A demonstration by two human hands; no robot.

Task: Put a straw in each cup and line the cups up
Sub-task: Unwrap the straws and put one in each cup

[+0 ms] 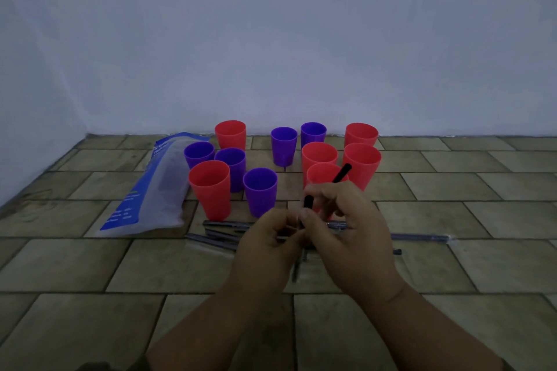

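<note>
Head view: tiled floor [90,295], plain wall [271,39]. Eleven cups [259,190] at 12 o'clock, empty so far as seen. Left hand [265,247] and right hand [349,229] pinch one black straw [342,173].

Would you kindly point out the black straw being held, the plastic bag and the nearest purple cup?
black straw [341,174]: head view, its upper shaft.
plastic bag [155,187]: head view, its clear middle.
nearest purple cup [260,194]: head view, its front wall.

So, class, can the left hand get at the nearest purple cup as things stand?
Probably yes: the purple cup stands just beyond the left hand, nothing between, though it pinches the straw.
</note>
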